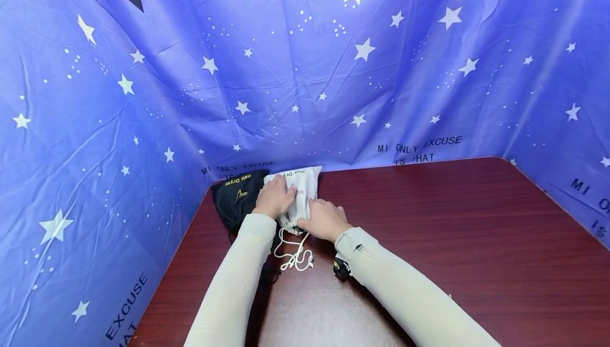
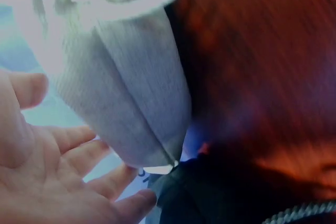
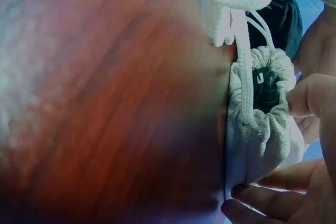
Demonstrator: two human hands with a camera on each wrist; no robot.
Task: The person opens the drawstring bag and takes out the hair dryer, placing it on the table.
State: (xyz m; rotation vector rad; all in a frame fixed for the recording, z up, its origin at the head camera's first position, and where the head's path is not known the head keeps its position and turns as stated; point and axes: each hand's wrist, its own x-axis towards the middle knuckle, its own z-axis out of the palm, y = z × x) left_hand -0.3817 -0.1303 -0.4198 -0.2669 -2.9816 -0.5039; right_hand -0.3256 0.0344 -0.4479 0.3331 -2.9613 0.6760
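Pale sleeves are framing bottom centre; my spread left fingers are touching the white pouch, right fingers gripping its mouth; gentle pressure is likely working best.

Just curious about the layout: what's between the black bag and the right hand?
In the head view, the white bag lies there, partly covered by the left hand.

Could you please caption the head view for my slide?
Left hand and right hand at a white drawstring bag beside a black "Hair Dryer" bag.
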